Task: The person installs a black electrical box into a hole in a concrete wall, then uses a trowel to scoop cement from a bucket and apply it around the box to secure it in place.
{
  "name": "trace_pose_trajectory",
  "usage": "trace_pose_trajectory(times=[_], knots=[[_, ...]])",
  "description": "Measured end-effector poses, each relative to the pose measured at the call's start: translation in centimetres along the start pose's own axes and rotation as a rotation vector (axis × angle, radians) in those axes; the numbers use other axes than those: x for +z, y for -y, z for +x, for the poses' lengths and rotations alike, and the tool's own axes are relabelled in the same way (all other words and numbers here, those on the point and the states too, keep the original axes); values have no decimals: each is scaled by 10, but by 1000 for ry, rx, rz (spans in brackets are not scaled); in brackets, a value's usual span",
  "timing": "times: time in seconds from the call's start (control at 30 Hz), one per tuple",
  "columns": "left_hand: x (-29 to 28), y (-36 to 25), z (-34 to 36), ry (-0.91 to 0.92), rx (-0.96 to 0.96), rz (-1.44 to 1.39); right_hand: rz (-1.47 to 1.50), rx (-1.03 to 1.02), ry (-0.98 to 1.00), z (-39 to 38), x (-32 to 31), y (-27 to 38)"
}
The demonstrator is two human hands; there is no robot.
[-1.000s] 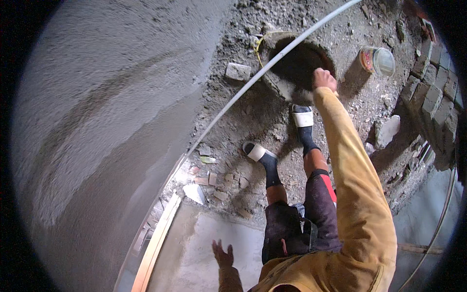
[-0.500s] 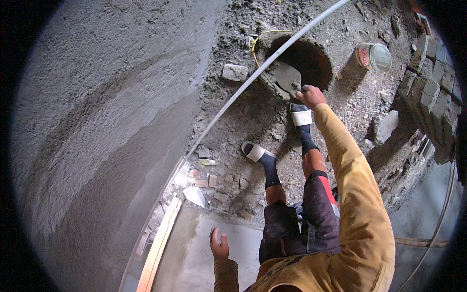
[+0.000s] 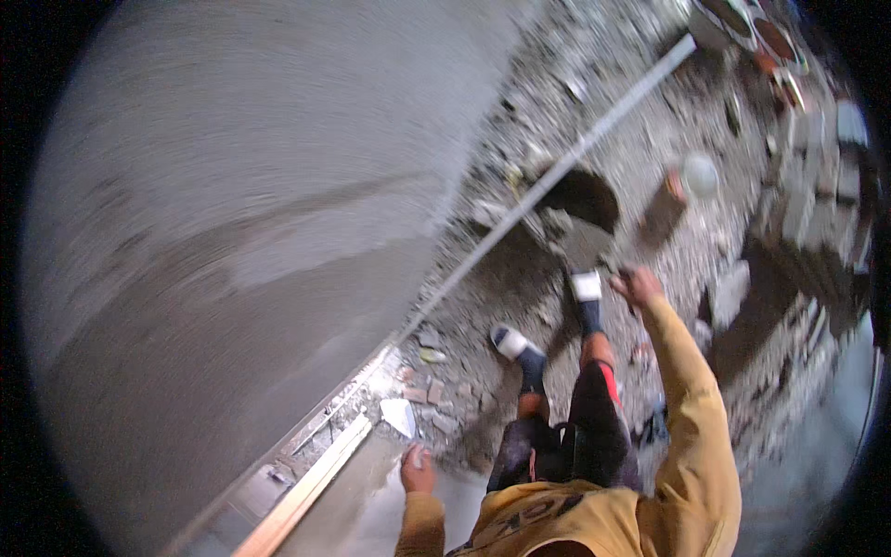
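Note:
My right hand (image 3: 637, 286) is stretched forward and down, shut on the handle of a trowel (image 3: 583, 247) loaded with grey mortar. The trowel sits just in front of a dark round mortar pan (image 3: 583, 195) on the rubble floor. My left hand (image 3: 417, 471) hangs low near the base of the freshly plastered grey wall (image 3: 232, 232). Motion blur hides whether its fingers hold anything. My feet in white shoes (image 3: 587, 286) stand on the rubble between the two hands.
A long straight metal bar (image 3: 557, 167) leans along the foot of the wall past the pan. A wooden plank (image 3: 306, 492) lies at the wall's base. A small bucket (image 3: 694, 176) and stacked grey blocks (image 3: 803, 209) stand to the right. Brick rubble covers the floor.
My right hand has drawn back from the pan toward me with the loaded trowel. The view has swung and blurred. My left hand has stayed low by the wall.

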State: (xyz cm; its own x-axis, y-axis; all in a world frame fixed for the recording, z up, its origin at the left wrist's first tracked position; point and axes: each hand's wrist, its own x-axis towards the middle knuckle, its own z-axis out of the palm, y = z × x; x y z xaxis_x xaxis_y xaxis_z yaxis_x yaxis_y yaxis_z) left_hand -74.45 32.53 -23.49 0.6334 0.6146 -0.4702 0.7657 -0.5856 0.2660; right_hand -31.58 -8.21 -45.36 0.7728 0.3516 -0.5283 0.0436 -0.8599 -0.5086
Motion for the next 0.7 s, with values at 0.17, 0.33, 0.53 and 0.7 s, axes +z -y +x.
trace_pose_trajectory(times=[0.17,0.33,0.53,0.7], knots=[[-180,-60,51,-828,135,185,-129,-184,94,-65,-109,96],[-426,-144,-5,-1588,335,277,-288,-414,-48,-125,-255,234],[-584,-253,-20,-1987,457,445,-378,-1186,-280,-145,-396,390],[-646,-289,-19,-1889,439,503,-361,-1536,-236,-250,-489,519]])
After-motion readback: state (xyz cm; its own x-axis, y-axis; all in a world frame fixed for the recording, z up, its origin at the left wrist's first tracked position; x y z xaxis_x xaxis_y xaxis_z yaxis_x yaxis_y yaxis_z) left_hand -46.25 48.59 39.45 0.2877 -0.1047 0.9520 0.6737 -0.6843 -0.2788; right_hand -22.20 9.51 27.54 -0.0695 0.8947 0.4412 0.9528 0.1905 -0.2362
